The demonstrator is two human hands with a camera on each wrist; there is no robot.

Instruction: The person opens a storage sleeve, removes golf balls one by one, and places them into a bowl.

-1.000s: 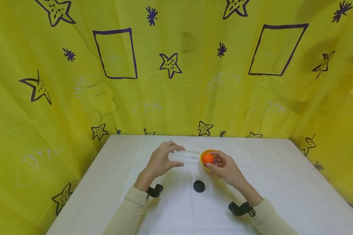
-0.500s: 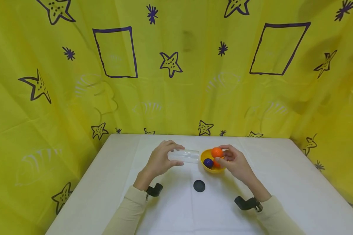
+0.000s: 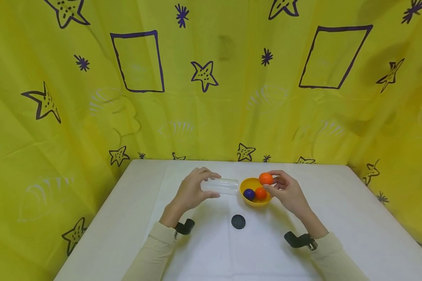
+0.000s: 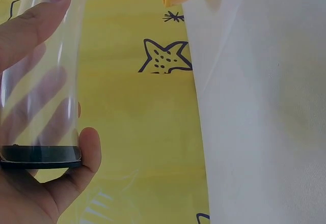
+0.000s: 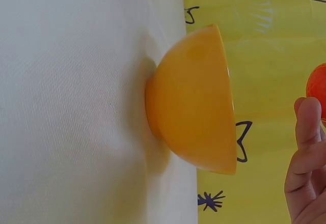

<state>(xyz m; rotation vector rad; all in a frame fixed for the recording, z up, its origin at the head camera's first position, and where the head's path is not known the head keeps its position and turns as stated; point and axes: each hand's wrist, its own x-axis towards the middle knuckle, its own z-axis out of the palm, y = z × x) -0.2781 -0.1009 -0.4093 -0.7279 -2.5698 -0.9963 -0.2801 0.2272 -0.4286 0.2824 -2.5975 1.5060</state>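
Note:
My left hand (image 3: 191,190) grips a clear tube (image 3: 223,186), held on its side with its far end pointing at the bowl. A black cap (image 4: 41,155) closes the tube's palm end in the left wrist view, and nothing shows inside. Between thumb and fingertips, my right hand (image 3: 289,192) pinches an orange ball (image 3: 266,178) above the right rim of the yellow bowl (image 3: 245,184). A dark purple ball (image 3: 249,194) and another orange ball (image 3: 261,193) lie side by side in the bowl. At the right wrist view's edge, the held ball (image 5: 318,89) is partly cut off.
A round black lid (image 3: 238,221) lies on the white tabletop (image 3: 204,249), nearer me than the bowl. Yellow curtains (image 3: 228,117) with drawn stars hang behind the table and along both sides.
My right hand has lifted the orange ball from over the bowl's left part, moving right and away from me. The purple ball and second orange ball have come into sight. My left hand stays put.

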